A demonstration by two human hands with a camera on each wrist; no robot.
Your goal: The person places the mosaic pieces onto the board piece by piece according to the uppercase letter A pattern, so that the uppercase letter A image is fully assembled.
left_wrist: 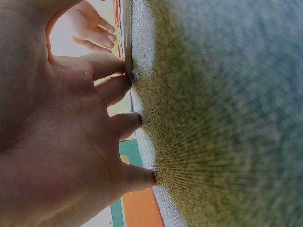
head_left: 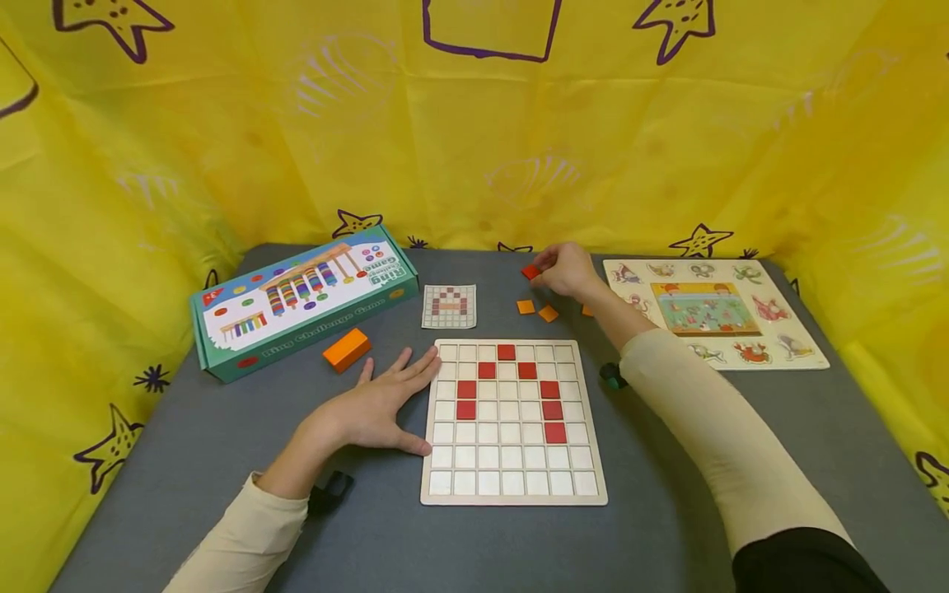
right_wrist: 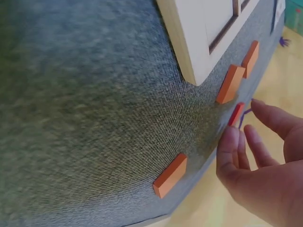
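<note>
My left hand [head_left: 381,408] lies with spread fingers at the left edge of a white grid board [head_left: 511,487], its fingertips touching the frame. In the left wrist view, the left palm [left_wrist: 61,127] faces the camera with nothing in it. Several red tiles sit in the board's cells, in an arch shape. Beyond the board, my right hand [head_left: 567,270] holds a red square tile [head_left: 530,272] at its fingertips. The tile [right_wrist: 236,114] appears edge-on in the right wrist view. Orange tiles [head_left: 525,307] lie just below that hand, one partly hidden by the forearm.
A small pattern card [head_left: 449,306] lies behind the board. At the left are a Ring Challenge Game box [head_left: 304,301] and an orange block [head_left: 347,350]. A sea-animal puzzle board [head_left: 804,350] lies at right, partly under the right sleeve. Yellow cloth surrounds the grey table.
</note>
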